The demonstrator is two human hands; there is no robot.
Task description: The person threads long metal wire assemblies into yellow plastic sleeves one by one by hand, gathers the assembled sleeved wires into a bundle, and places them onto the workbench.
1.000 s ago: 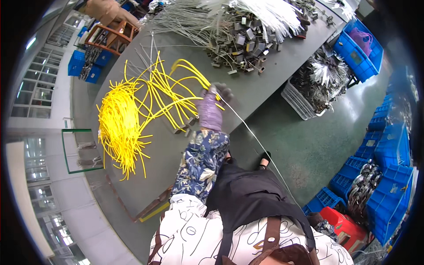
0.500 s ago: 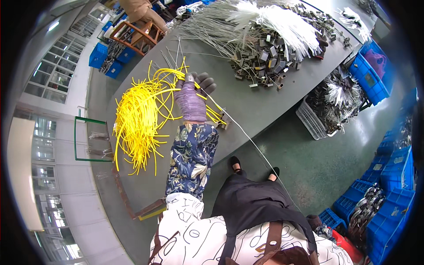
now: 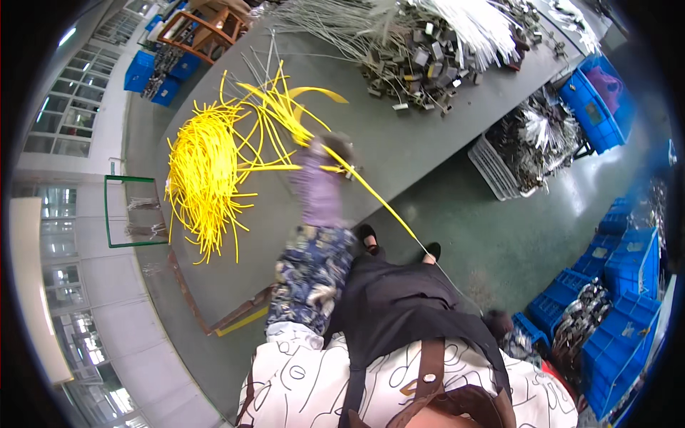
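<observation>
My left hand (image 3: 332, 150), in a purple-grey glove, is over the near part of the table beside several yellow tubes (image 3: 292, 125). Its fingers are smeared by motion. From beside it, one long yellow tube (image 3: 378, 196) slants down past the table edge, with a thin wire (image 3: 453, 282) running on from its lower end. The wire leads to my dark-gloved right hand (image 3: 498, 324), low at my right side, which looks closed on it; its fingertips are hidden. A big heap of yellow tubes (image 3: 203, 182) lies left of my left hand.
Metal seal pieces with wires (image 3: 421, 68) and white strips (image 3: 464, 28) are heaped on the grey table (image 3: 399, 143). A grey crate (image 3: 492, 171) and a blue bin (image 3: 596, 107) stand beyond its right edge. Blue crates (image 3: 617, 342) with metal parts flank my right side.
A long yellow tube now lies along the wire between my hands, where mostly bare wire showed before. My left hand has moved slightly right and nearer; more of my right hand shows.
</observation>
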